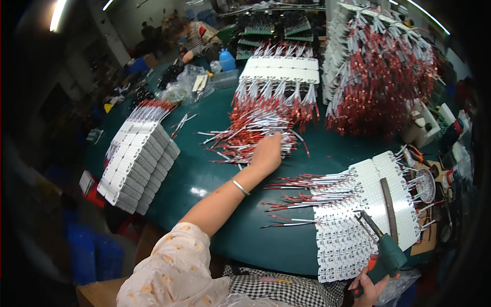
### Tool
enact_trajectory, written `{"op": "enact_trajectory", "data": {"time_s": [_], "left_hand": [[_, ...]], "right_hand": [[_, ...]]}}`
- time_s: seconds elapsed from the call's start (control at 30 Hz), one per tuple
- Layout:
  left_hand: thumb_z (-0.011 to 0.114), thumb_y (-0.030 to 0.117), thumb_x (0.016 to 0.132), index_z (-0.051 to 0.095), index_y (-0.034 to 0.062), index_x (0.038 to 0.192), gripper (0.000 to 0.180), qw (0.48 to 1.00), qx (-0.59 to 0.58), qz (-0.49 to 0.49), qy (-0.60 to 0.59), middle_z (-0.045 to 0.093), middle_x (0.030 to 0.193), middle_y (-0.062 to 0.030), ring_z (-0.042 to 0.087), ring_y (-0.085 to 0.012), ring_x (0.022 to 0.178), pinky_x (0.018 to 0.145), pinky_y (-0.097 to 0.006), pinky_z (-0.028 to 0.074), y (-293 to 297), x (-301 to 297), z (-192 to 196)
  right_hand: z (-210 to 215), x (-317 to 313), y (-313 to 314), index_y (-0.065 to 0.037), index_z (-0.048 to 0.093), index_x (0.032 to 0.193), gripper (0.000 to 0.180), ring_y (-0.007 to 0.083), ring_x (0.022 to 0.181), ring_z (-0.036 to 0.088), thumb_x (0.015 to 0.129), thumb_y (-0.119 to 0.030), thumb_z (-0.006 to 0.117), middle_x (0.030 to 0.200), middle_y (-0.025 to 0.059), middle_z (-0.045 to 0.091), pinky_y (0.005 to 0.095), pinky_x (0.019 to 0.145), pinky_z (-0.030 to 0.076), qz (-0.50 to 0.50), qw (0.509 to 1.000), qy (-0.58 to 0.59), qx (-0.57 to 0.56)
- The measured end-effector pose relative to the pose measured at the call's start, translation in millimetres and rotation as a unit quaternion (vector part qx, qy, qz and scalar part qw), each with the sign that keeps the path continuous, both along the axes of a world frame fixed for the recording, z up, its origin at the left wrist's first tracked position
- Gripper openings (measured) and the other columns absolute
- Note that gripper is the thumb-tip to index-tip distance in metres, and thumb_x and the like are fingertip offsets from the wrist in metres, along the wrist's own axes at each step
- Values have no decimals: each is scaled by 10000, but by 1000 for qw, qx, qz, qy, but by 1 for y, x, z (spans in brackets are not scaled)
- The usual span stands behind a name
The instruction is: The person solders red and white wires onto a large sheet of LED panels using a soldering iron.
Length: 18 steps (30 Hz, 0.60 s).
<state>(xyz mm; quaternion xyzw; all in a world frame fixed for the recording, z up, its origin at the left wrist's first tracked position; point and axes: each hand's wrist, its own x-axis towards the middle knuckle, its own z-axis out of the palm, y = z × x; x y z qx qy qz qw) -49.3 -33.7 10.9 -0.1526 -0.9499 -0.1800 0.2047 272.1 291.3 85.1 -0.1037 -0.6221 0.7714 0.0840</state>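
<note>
My left hand [267, 154] reaches forward into a loose pile of short red and white wires [240, 134]; its fingers curl closed at the near edge of the pile, their tips partly hidden. Low on the right, my right hand [371, 290] grips a green soldering gun [391, 253] with an orange trigger. Its metal tip points up and left over a white panel of small circuit boards [332, 240]. Rows of red and white wires [307, 202] stick out leftward from the panel's upper part. A dark flat bar [389, 207] lies across the panel.
At left stands a tall stack of white board panels [138, 163] with wires. Beyond the wire pile lies another wired stack [281, 70]. Wired panels [378, 77] hang at back right. A blue bottle [226, 60] stands farther back, near a person [202, 38] at the table.
</note>
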Motion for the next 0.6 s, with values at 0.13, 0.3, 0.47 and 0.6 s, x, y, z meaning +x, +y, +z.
{"op": "enact_trajectory", "data": {"time_s": [0.13, 0.3, 0.47, 0.6], "left_hand": [[510, -32, 773, 537, 3, 1033, 264, 998, 58, -7, 5, 631, 856, -256, 610, -431, 827, 748, -537, 471, -3, -5, 17], [518, -25, 751, 606, 11, 1012, 278, 994, 86, 6, 75, 656, 882, -223, 622, -420, 881, 786, -535, 472, -9, -11, 14], [634, 13, 823, 584, 45, 1135, 317, 949, 196, -19, 248, 675, 821, -168, 660, -338, 665, 590, -397, 513, -9, -5, 47], [717, 108, 869, 585, 58, 1120, 288, 881, 441, -59, 161, 611, 718, -35, 525, -77, 580, 534, -242, 420, 0, 40, 73]], "right_hand": [[2, 2, 6, 106, 431, 1288, 506, 106, 436, 467, 842, -21, 634, 642, 91, 548, 198, 395, 303, 4, 999, 32, 17], [3, 4, 14, 112, 407, 1289, 562, 136, 436, 492, 788, -16, 630, 698, 109, 554, 241, 387, 398, -59, 996, 33, 52], [42, 12, 43, 116, 424, 1271, 546, 133, 449, 505, 778, 2, 631, 728, 112, 565, 238, 396, 421, -130, 979, 54, 150], [64, 10, 45, 119, 531, 1214, 452, 130, 519, 546, 775, 83, 632, 859, 125, 624, 217, 447, 430, -112, 981, 80, 135]]}}
